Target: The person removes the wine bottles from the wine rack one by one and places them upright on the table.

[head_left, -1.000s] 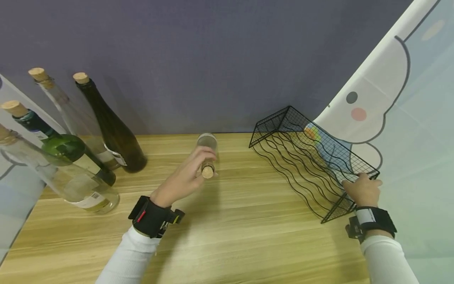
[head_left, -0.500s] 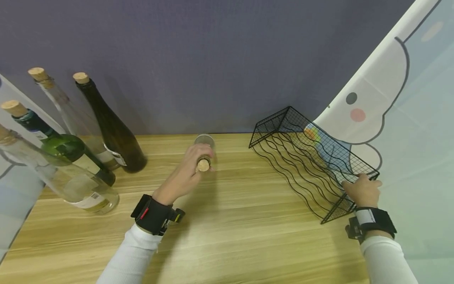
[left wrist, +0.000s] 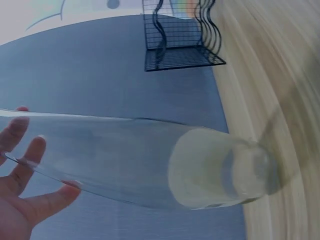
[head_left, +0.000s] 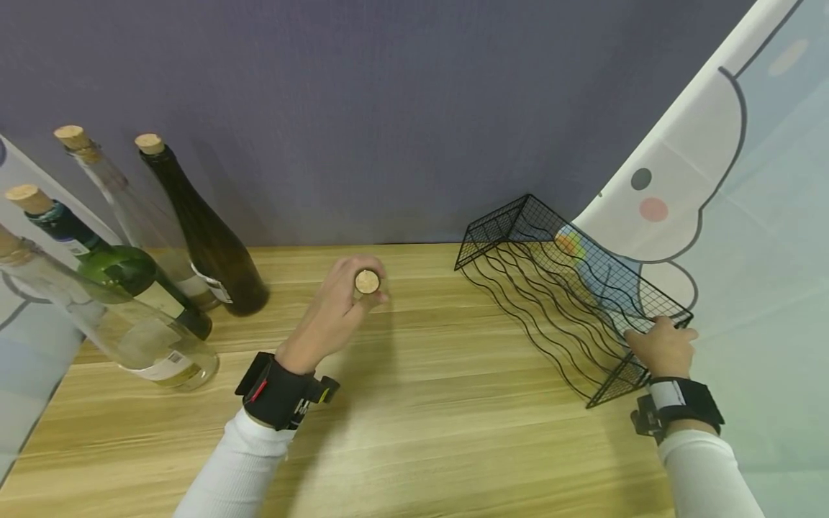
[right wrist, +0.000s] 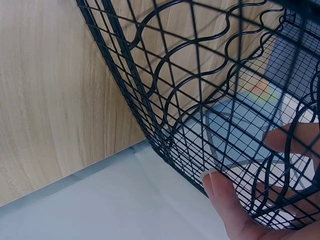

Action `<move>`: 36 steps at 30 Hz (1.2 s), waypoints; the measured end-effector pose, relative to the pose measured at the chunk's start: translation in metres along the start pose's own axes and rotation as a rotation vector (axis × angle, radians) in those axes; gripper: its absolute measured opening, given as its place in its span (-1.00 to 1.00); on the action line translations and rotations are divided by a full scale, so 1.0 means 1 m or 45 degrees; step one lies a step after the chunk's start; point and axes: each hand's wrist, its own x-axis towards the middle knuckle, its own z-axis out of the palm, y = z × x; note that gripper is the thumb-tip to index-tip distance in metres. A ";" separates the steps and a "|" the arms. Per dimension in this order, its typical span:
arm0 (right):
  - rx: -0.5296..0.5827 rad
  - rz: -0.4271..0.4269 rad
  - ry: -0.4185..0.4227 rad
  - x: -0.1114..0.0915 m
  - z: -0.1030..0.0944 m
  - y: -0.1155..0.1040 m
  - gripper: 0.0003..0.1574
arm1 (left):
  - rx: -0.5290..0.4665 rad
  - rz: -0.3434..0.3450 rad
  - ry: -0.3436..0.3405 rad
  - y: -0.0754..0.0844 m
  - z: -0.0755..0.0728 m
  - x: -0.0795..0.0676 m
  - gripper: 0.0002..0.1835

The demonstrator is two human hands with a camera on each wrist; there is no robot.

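My left hand (head_left: pixel 337 309) grips a clear glass bottle (left wrist: pixel 125 160) round its neck, near the back of the wooden table. The bottle's cork (head_left: pixel 367 281) faces up at the head camera, and the hand hides the body below it. In the left wrist view the bottle's base, with a pale label (left wrist: pixel 195 167), is right at the tabletop. My right hand (head_left: pixel 663 347) holds the near right corner of a black wire rack (head_left: pixel 557 288) with wavy bars. The right wrist view shows its thumb (right wrist: pixel 222 197) on the outside of the mesh end.
At the left stand several corked bottles: a dark one (head_left: pixel 207 237), a green one (head_left: pixel 123 270) and clear ones, the nearest clear bottle (head_left: pixel 162 352) at the front. A grey panel (head_left: pixel 388 108) borders the table's back, and a printed cloth (head_left: pixel 764 288) hangs at the right.
My left hand has tipped the clear bottle so its cork moves back and slightly left; the base once seen behind the hand is now hidden. My right hand and the rack have stayed put.
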 end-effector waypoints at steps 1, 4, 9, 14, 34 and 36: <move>0.004 0.001 0.000 0.000 0.000 0.000 -0.10 | 0.003 -0.014 0.001 0.002 -0.001 0.001 -0.72; 0.012 0.007 -0.004 -0.001 -0.001 -0.001 -0.10 | -0.002 -0.057 0.010 0.007 -0.004 0.001 -0.73; 0.014 0.005 -0.009 -0.002 -0.001 -0.002 -0.10 | 0.002 -0.101 0.024 0.015 -0.009 0.000 -0.66; 0.015 0.002 -0.003 -0.003 -0.002 -0.002 -0.10 | 0.011 -0.126 0.023 0.023 -0.014 0.001 -0.69; 0.006 0.011 -0.030 -0.003 -0.004 -0.004 -0.09 | 0.110 -0.196 0.205 0.032 -0.030 0.006 -0.34; 0.003 0.011 -0.030 -0.003 -0.003 -0.003 -0.09 | 0.124 -0.195 0.202 0.031 -0.031 0.007 -0.32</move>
